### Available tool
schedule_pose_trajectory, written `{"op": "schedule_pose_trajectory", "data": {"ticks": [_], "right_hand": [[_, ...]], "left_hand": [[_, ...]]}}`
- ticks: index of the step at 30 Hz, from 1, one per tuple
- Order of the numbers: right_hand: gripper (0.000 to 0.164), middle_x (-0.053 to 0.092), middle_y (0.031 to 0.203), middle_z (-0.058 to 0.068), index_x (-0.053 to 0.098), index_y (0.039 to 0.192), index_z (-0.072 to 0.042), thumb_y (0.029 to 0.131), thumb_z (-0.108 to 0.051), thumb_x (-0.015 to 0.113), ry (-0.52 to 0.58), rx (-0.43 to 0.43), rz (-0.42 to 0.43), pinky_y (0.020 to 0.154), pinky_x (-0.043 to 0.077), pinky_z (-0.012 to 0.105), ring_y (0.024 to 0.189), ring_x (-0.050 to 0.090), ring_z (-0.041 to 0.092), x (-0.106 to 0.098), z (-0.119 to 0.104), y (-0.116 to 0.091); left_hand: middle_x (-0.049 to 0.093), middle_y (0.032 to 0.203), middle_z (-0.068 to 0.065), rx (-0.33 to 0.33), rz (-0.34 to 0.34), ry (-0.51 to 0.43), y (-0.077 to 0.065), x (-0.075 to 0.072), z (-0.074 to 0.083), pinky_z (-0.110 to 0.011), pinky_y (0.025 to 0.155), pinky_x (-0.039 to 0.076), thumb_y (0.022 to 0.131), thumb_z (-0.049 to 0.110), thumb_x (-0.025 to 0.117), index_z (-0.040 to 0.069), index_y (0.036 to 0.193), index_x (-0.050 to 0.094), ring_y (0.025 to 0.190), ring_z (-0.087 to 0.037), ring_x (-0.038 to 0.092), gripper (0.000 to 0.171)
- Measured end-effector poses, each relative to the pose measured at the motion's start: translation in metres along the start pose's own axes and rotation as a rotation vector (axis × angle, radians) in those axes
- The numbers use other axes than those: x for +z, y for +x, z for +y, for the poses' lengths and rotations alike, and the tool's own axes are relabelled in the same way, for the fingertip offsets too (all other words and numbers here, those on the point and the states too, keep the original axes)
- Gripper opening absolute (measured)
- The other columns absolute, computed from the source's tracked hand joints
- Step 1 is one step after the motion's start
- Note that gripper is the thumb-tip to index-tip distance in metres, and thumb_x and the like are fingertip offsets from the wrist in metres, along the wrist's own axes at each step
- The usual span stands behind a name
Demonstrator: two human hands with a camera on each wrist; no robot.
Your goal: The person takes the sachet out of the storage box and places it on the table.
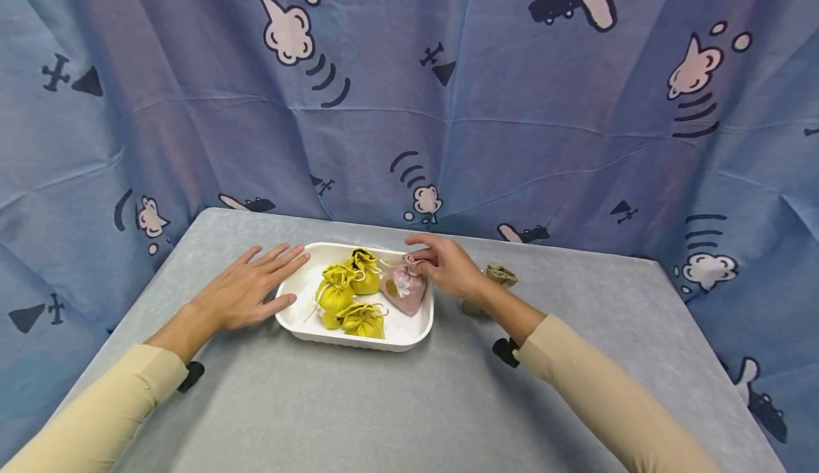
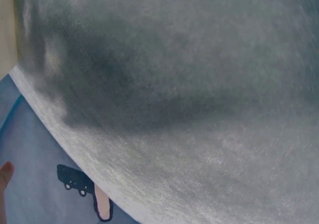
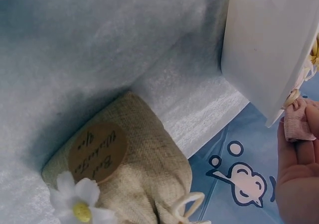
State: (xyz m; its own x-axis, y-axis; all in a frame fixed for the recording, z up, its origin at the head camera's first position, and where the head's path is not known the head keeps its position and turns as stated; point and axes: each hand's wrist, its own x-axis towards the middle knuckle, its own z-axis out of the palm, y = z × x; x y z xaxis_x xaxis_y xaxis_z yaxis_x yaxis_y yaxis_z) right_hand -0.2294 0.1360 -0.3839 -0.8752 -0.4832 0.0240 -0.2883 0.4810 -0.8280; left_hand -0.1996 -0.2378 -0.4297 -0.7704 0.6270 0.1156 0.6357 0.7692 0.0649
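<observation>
A small pink drawstring pouch (image 1: pixel 409 295) with a white flower and a round tag sits at the right end of a white tray (image 1: pixel 419 334). My right hand (image 1: pixel 448 267) pinches its gathered top between thumb and fingers; the right wrist view shows the pink cloth top (image 3: pixel 298 122) in those fingers. At the tray's left rim rests my left hand (image 1: pixel 246 288), fingers spread and fairly straight. Three yellow drawstring pouches stand or lie in the tray: one at the back (image 1: pixel 367 279), one in the middle (image 1: pixel 335 304) and one at the front (image 1: pixel 365 322).
On the grey table (image 1: pixel 320 409), right of the tray, lies a beige-green pouch (image 3: pixel 144 154) with a brown round label and white flower, partly behind my right forearm in the head view. A blue patterned curtain (image 1: pixel 358 139) hangs behind the table's far edge.
</observation>
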Motion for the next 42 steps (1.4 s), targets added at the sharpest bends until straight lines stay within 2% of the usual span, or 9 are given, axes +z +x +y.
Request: {"op": "schedule_pose_trajectory", "data": {"ticks": [7, 15, 27, 42], "right_hand": [[0.047, 0.072, 0.110, 0.020, 0.054, 0.136, 0.003, 0.091, 0.015, 0.058, -0.002, -0.011, 0.003, 0.088, 0.056, 0.033, 0.106, 0.070, 0.028, -0.001, -0.002, -0.002], [0.048, 0.073, 0.108, 0.019, 0.056, 0.135, 0.002, 0.089, 0.015, 0.060, -0.002, -0.051, 0.000, 0.088, 0.056, 0.033, 0.103, 0.071, 0.027, -0.002, -0.008, -0.004], [0.049, 0.073, 0.108, 0.017, 0.055, 0.137, 0.000, 0.090, 0.013, 0.062, -0.002, -0.057, -0.027, 0.089, 0.056, 0.034, 0.104, 0.070, 0.026, -0.008, -0.022, -0.009], [0.044, 0.073, 0.105, 0.019, 0.056, 0.133, 0.005, 0.090, 0.012, 0.063, -0.011, -0.178, -0.010, 0.086, 0.057, 0.034, 0.102, 0.071, 0.028, -0.029, -0.046, -0.014]], "left_hand": [[0.029, 0.162, -0.007, 0.004, 0.009, 0.001, 0.000, -0.001, 0.001, -0.062, 0.115, 0.020, 0.099, 0.046, 0.054, 0.016, 0.159, 0.028, 0.148, -0.033, 0.028, 0.072], [0.029, 0.162, -0.006, 0.007, 0.006, 0.001, -0.001, -0.001, 0.000, -0.062, 0.114, 0.021, 0.100, 0.049, 0.051, 0.016, 0.159, 0.028, 0.148, -0.032, 0.027, 0.071], [0.029, 0.162, -0.006, 0.011, 0.005, 0.005, 0.000, -0.001, 0.001, -0.063, 0.114, 0.021, 0.100, 0.049, 0.050, 0.015, 0.159, 0.028, 0.147, -0.033, 0.028, 0.071], [0.029, 0.162, -0.006, 0.015, 0.009, 0.012, 0.000, -0.001, 0.001, -0.062, 0.114, 0.021, 0.101, 0.051, 0.048, 0.014, 0.158, 0.029, 0.147, -0.033, 0.028, 0.071]]}}
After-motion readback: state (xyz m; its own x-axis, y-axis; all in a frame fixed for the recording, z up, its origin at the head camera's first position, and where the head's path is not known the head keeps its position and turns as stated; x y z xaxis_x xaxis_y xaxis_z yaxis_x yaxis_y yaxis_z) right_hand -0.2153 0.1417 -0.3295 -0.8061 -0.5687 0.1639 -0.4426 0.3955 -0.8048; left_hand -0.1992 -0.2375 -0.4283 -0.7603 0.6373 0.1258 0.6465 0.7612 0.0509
